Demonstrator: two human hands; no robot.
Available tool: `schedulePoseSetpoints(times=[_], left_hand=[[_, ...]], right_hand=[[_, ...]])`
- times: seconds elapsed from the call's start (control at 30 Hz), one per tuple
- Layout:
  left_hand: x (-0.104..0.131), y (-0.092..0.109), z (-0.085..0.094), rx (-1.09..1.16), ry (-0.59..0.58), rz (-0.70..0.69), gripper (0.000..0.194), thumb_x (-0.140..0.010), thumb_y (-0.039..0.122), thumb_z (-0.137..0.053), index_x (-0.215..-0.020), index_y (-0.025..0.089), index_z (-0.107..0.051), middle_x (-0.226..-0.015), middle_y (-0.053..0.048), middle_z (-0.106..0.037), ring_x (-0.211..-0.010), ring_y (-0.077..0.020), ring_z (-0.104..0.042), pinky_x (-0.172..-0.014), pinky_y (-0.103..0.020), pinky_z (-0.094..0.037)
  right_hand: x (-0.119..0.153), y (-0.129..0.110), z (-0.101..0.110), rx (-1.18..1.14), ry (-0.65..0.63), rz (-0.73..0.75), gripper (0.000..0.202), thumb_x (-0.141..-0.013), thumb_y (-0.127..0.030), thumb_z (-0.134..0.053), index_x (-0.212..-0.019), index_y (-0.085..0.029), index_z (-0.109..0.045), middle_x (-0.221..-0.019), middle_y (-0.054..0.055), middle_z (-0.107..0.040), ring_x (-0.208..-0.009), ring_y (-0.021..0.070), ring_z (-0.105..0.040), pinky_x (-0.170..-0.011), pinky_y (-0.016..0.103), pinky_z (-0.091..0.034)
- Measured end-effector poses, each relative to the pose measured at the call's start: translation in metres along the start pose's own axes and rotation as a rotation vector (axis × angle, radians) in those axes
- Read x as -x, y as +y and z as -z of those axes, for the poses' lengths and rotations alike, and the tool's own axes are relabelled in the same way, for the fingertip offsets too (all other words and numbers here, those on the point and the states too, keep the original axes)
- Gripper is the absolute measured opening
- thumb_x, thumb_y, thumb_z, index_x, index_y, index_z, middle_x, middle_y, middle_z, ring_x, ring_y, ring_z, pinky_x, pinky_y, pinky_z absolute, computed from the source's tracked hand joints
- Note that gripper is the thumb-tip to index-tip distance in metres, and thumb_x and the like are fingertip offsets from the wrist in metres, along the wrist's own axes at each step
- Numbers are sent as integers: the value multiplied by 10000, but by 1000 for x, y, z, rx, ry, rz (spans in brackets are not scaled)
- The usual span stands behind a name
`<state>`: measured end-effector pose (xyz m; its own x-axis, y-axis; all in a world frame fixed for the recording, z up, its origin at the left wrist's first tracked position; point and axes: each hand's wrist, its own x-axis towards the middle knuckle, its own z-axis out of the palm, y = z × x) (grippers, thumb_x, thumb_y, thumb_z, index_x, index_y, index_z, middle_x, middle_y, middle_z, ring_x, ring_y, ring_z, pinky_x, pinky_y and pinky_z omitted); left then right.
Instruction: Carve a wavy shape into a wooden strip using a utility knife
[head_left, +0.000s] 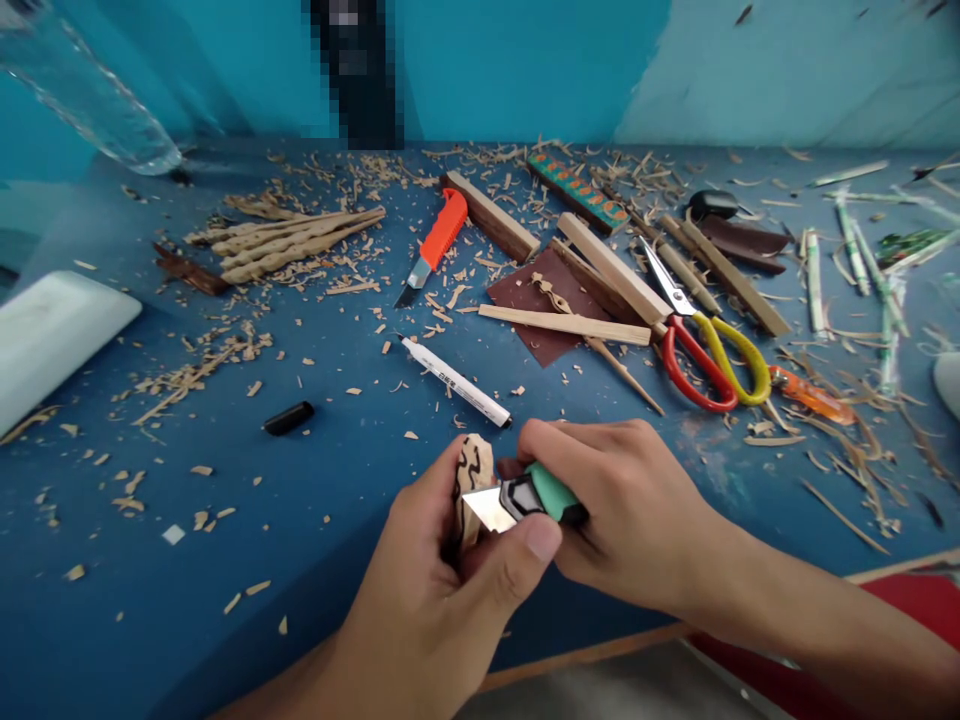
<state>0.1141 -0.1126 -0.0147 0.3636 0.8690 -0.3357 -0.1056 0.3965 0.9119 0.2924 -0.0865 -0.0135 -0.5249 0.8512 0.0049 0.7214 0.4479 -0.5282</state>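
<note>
Near the table's front edge, my left hand [439, 590] is closed around a small pale piece of wood [474, 462] marked with wavy black lines. My right hand [622, 500] grips a utility knife [551, 492] with a green and black handle. The knife's blade lies against the marked face of the wood, pointing left. My left thumb rests close to the blade and handle. The lower part of the wood is hidden in my left hand. Just beyond my hands lies an uncapped white marker [454, 380], with its black cap [289, 418] to the left.
Wood shavings cover the blue table [360, 570]. Farther back lie an orange utility knife [439, 240], carved sticks [300, 240], wooden blocks [615, 265], brown sandpaper [544, 340] and red-and-yellow scissors [709, 360]. An orange cutter [814, 395] is at right; a clear bottle [97, 100] stands back left.
</note>
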Motion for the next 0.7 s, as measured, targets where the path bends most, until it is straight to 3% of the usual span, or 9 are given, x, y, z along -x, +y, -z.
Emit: schedulePoseSetpoints(times=[0.1, 0.23, 0.37, 0.47, 0.6, 0.7], left_hand=[[0, 0, -1, 25, -23, -2, 349, -902, 336, -742, -780, 222, -435, -603, 114, -356, -492, -41, -267, -431, -129, -271], [1, 0, -2, -116, 43, -65, 349, -947, 394, -672, -774, 220, -424, -673, 86, -473, -565, -55, -375, -511, -133, -375], [3, -3, -1, -210, 71, -74, 346, -983, 443, -615, -797, 230, -415, -676, 77, -506, -575, -67, -428, -508, -163, -372], [3, -7, -1, -214, 83, -71, 355, -985, 436, -624, -802, 231, -399, -652, 91, -452, -544, -61, -379, -497, -171, -344], [2, -14, -2, -91, 78, 50, 339, -991, 437, -620, -811, 241, -410, -546, 130, -261, -426, -54, -202, -397, -176, -240], [2, -16, -4, -71, 100, 76, 298, -992, 463, -604, -843, 240, -474, -524, 132, -245, -395, -58, -188, -356, -191, -183]], right_hand=[[0, -1, -1, 46, 32, 31, 54, -804, -204, -480, -848, -229, -460, -672, -33, -587, -545, 144, -544, -541, 292, -259], [2, -4, -3, 139, 114, 74, 55, -857, -230, -508, -848, -231, -453, -653, -38, -571, -507, 144, -512, -518, 308, -243], [3, -5, -4, 227, 153, 78, 70, -901, -249, -544, -863, -213, -498, -671, -15, -613, -533, 169, -586, -518, 315, -275], [0, -5, -6, 290, 157, 56, 92, -897, -263, -587, -875, -200, -524, -703, 8, -660, -562, 193, -644, -522, 319, -291], [-4, -5, -10, 360, 152, 1, 111, -840, -230, -631, -881, -200, -533, -714, 10, -688, -553, 208, -663, -508, 320, -257], [-5, -4, -13, 389, 154, -19, 84, -835, -190, -608, -890, -195, -544, -708, 10, -687, -561, 216, -672, -503, 320, -240]])
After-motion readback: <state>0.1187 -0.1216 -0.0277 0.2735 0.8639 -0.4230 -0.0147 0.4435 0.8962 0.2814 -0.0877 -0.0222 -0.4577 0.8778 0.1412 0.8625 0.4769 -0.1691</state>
